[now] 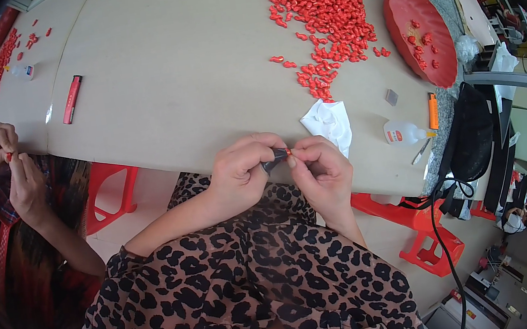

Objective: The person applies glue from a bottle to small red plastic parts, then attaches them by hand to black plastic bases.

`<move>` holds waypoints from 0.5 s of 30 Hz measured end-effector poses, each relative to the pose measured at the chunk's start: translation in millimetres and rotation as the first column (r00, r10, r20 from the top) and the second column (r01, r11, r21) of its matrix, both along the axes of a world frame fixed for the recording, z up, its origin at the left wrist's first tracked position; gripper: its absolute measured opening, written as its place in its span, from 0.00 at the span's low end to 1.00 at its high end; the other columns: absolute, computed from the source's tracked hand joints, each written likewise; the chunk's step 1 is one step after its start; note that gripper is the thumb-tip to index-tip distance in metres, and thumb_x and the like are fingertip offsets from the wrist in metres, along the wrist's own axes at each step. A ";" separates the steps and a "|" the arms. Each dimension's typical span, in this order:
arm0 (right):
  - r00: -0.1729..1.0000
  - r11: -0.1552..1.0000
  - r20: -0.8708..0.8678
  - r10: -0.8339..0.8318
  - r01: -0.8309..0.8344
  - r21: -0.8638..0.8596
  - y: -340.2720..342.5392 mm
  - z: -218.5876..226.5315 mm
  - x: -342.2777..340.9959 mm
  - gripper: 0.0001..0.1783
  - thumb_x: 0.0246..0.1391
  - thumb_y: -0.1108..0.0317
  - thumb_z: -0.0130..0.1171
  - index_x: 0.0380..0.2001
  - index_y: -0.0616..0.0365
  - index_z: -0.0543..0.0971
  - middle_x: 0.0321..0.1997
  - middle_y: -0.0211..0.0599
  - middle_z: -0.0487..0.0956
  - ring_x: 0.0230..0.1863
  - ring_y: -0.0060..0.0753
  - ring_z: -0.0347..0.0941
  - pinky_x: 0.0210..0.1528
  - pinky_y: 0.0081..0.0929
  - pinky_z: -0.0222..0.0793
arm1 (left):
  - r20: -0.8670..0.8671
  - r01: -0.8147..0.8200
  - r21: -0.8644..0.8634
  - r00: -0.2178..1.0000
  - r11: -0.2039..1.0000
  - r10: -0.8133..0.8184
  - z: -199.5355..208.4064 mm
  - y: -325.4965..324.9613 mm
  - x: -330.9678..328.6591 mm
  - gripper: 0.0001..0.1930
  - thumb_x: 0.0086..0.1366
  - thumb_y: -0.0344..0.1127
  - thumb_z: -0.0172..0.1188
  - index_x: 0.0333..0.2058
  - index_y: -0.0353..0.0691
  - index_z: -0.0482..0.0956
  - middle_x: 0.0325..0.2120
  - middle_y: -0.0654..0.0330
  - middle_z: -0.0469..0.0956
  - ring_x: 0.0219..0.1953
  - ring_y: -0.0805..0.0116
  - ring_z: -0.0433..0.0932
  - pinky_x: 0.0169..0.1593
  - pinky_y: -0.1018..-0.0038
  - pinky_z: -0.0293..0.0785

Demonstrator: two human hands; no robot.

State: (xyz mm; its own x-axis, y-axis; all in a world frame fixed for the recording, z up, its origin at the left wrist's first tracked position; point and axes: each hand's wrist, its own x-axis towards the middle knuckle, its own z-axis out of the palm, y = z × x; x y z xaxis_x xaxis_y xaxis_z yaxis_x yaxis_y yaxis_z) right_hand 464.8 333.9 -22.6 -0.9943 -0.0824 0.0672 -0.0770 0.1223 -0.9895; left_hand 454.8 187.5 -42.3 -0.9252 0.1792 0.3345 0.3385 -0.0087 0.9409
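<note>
Both my hands meet in front of my body, at the table's near edge. My left hand is closed in a pinch on a small dark grey piece, whose kind I cannot make out. My right hand pinches a small red piece, and the fingertips hide most of it. The dark piece touches or lies right against the red one. Just beyond my right hand lies a crumpled white tissue. Farther off, many glossy red peanut-shaped pieces spread over the table in a heap.
At the right stands a red scalloped tray with a few red pieces. Near it are a squeeze bottle, an orange-handled cutter and a small grey square. A red stick-shaped box lies left. A co-worker's hands work at far left.
</note>
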 end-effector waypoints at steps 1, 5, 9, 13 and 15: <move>1.000 1.000 -0.002 -0.006 0.006 -0.011 1.9 0.0 0.5 0.04 0.39 0.80 0.55 0.22 0.64 0.71 0.26 0.34 0.70 0.26 0.19 0.64 0.25 0.13 0.60 | -0.004 0.005 -0.014 1.000 1.000 -0.005 1.0 1.5 0.0 0.11 0.40 0.12 0.43 0.22 0.33 0.67 0.28 0.54 0.72 0.28 0.64 0.73 0.29 0.79 0.67; 1.000 1.000 -0.015 -0.008 0.008 0.001 1.9 -2.3 0.6 0.04 0.39 0.80 0.55 0.22 0.64 0.71 0.26 0.34 0.70 0.26 0.19 0.64 0.25 0.13 0.60 | -0.005 0.015 -0.024 1.000 1.000 -0.015 -0.1 0.7 -0.5 0.10 0.40 0.12 0.43 0.21 0.34 0.66 0.27 0.54 0.72 0.27 0.64 0.73 0.29 0.79 0.67; 1.000 1.000 0.009 -0.006 0.006 -0.006 0.6 -2.6 0.1 0.04 0.39 0.80 0.55 0.22 0.64 0.71 0.26 0.34 0.70 0.26 0.19 0.64 0.25 0.13 0.60 | -0.013 0.007 -0.024 1.000 1.000 -0.007 -2.6 0.2 -0.7 0.10 0.40 0.12 0.43 0.21 0.33 0.66 0.27 0.53 0.73 0.27 0.64 0.73 0.29 0.79 0.67; 1.000 1.000 -0.015 0.010 -0.010 0.003 2.3 -2.2 0.0 0.04 0.40 0.81 0.54 0.23 0.64 0.71 0.27 0.33 0.69 0.27 0.19 0.64 0.26 0.12 0.60 | -0.002 0.004 -0.011 1.000 1.000 -0.004 -1.7 1.4 -0.5 0.10 0.41 0.12 0.43 0.22 0.33 0.66 0.28 0.53 0.72 0.28 0.65 0.73 0.29 0.80 0.67; 1.000 0.999 0.009 0.000 0.001 -0.033 0.5 -0.1 0.4 0.04 0.40 0.81 0.54 0.24 0.64 0.71 0.28 0.34 0.69 0.27 0.19 0.64 0.26 0.12 0.60 | 0.000 0.004 -0.011 1.000 1.000 -0.004 -2.9 1.4 0.5 0.10 0.41 0.12 0.42 0.22 0.33 0.66 0.28 0.54 0.73 0.28 0.66 0.73 0.30 0.80 0.67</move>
